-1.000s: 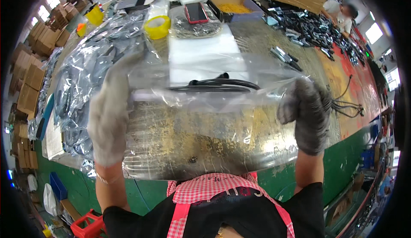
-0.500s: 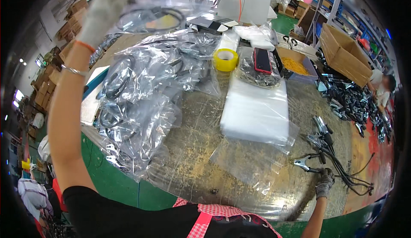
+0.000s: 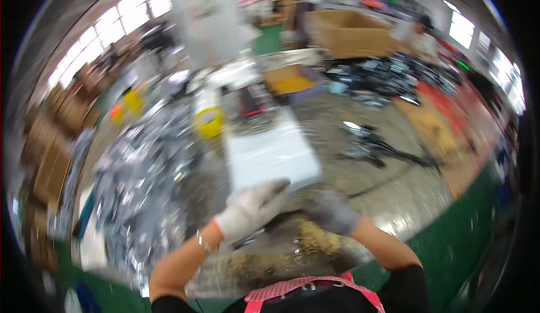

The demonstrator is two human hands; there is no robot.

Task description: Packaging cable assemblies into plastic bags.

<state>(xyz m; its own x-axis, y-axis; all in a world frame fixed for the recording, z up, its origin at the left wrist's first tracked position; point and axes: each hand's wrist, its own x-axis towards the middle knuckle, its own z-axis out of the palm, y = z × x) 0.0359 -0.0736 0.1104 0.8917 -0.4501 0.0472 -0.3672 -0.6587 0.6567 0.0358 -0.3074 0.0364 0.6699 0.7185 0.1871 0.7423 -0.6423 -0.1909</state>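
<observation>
Both hands are near the front middle of the table, smeared by motion. My left hand, in a white glove, reaches over the near edge of a stack of clear plastic bags; its fingers are too blurred to read. Close on its right, my right hand, in a grey glove, is closed on a black cable that trails off to the right. A dark stretch of it seems to pass between the hands. More black cables with metal clamps lie right of the stack.
Bagged cables cover the table's left side. A yellow tape roll, a phone and a box of yellow pieces stand behind the stack. Piled black clamps and a cardboard box are far right, near another person.
My left hand has come down from the far left, no longer holding a bagged cable. My right hand has moved left with a cable, towards it. The view has swung right.
</observation>
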